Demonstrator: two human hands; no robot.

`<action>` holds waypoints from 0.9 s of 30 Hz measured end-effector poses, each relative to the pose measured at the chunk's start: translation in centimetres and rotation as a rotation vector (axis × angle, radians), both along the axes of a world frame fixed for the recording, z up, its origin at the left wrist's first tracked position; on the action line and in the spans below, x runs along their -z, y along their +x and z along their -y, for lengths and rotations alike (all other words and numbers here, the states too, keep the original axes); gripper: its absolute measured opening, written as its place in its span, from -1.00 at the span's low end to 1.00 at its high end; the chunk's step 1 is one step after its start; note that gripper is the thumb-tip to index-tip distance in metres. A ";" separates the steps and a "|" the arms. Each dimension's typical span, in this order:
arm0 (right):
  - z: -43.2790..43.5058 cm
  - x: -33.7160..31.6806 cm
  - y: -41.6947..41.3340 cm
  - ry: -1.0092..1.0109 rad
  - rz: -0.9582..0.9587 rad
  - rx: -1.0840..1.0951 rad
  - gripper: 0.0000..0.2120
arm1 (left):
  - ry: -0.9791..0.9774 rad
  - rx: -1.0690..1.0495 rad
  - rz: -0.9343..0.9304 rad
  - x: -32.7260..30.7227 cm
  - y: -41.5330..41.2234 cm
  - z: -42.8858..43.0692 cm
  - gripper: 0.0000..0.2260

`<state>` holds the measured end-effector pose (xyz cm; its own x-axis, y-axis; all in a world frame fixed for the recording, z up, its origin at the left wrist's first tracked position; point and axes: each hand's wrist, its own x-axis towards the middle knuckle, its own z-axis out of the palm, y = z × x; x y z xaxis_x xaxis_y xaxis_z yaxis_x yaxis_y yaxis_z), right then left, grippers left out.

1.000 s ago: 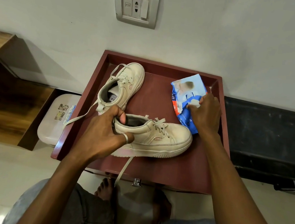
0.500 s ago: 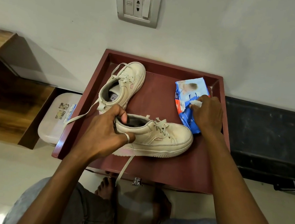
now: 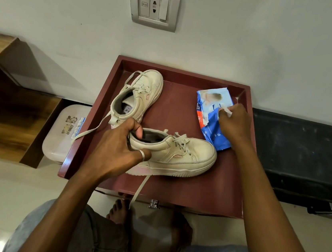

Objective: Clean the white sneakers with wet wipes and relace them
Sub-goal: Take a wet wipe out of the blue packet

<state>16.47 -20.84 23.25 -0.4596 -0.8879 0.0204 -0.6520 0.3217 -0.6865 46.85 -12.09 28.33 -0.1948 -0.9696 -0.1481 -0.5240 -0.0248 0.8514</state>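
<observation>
The left hand's fingers are curled over the heel collar of the near sneaker, their tips dipping into its opening. A digit wearing a ring presses on the outer side of the heel. The left hand clamps that heel and hides it, along with the rear of the sole. The right hand's fingertips are pinched together on a small white scrap at the top face of the wet wipes pack. Whether the scrap is a wipe's corner or the pack's flap is too small to tell, and the right hand covers the pack's opening and right side. All the task's things sit inside the dark red tray. The near sneaker stands on its sole in the front half with its toe to the right, almost meeting the pack's lower corner. The far sneaker stands in the back left part with its toe toward the wall and its heel just beside the left hand's knuckles. The pack lies flat against the right rim. A loose lace from the near sneaker hangs over the tray's front edge, and its end is lost against a bare foot. The far sneaker's trailing lace crosses the left rim above a pale lidded box. The box is partly tucked under the tray and its contents are unseen. A wooden shelf is cut off at the left edge.
</observation>
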 end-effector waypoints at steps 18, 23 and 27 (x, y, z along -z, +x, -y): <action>-5.1 -7.5 1.6 -0.272 0.864 0.182 -0.56 | 0.066 0.088 -0.147 -0.1 1.6 0.2 -0.65; -8.5 -9.2 5.8 -0.222 0.889 0.095 -0.69 | 0.130 0.056 -0.308 -1.1 2.6 -0.4 -0.74; -11.0 -9.7 8.6 -0.178 1.186 0.054 -0.72 | 0.218 0.041 -0.391 -1.2 3.0 -1.0 -0.67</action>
<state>25.08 -9.86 32.99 -0.3116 -0.8946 -0.3204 0.4280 0.1689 -0.8879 49.87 -11.10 29.51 -0.3149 -0.9140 -0.2559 -0.1681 -0.2117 0.9628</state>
